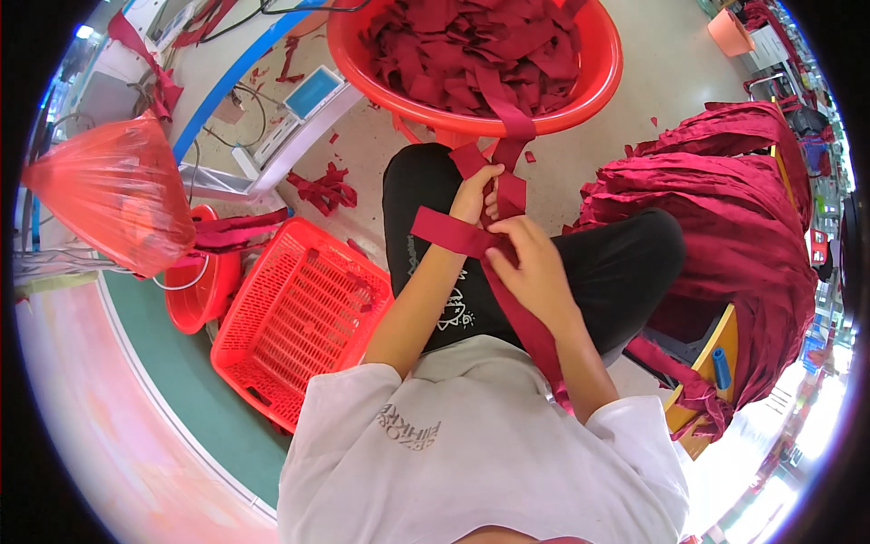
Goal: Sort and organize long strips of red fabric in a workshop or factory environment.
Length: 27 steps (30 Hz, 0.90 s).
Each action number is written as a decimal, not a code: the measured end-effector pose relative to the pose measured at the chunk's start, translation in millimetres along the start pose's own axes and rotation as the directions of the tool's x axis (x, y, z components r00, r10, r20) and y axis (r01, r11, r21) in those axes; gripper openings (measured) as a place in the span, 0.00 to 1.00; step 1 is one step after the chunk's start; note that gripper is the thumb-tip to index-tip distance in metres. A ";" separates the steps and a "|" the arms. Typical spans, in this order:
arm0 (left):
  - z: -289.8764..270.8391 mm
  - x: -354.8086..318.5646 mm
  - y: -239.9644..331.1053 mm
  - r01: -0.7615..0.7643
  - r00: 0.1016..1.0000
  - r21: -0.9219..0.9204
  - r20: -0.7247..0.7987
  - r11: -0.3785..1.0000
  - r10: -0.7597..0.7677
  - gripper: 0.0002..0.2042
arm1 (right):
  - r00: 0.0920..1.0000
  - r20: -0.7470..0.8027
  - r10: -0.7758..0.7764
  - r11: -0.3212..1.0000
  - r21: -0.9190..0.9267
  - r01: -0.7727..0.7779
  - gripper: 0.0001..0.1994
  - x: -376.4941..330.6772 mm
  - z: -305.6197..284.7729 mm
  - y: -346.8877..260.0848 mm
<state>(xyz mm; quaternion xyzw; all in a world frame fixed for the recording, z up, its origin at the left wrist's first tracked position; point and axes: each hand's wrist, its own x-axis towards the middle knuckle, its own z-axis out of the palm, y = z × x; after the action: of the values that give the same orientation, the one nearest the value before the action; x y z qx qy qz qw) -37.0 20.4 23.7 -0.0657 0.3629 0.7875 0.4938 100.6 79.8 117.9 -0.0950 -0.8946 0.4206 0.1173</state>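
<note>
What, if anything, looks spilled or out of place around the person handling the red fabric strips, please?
Dark red fabric scraps lie scattered on the floor beside the orange tub, outside any container. One long strip hangs over the tub's rim toward both hands.

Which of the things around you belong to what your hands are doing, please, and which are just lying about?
In hand:
- dark red fabric strip, held by left hand and right hand
- orange tub full of strips
- stacked strips at the right

Lying about:
- red mesh basket
- orange plastic bag
- small red bucket
- floor scraps
</note>
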 end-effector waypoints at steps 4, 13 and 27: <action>1.6 0.8 -2.7 -0.046 0.993 0.133 -0.098 0.990 0.059 0.17 | 0.996 -0.080 0.036 0.999 0.035 -0.033 0.14 -1.8 31.9 2.0; 10.5 -0.1 -14.2 -0.351 0.930 0.381 0.038 0.855 0.365 0.16 | 0.970 0.107 0.220 0.899 0.363 -0.244 0.07 -5.7 15.8 19.6; 22.4 -17.9 -8.8 -0.077 0.995 0.376 0.095 0.924 0.044 0.22 | 0.982 -0.014 0.190 0.649 0.752 -0.115 0.16 41.0 -43.6 -7.8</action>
<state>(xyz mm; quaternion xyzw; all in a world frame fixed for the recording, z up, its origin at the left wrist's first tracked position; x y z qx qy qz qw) -14.9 23.8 43.8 0.0754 0.4888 0.7196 0.4874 73.6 117.8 156.3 -0.1322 -0.6251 0.7543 0.1508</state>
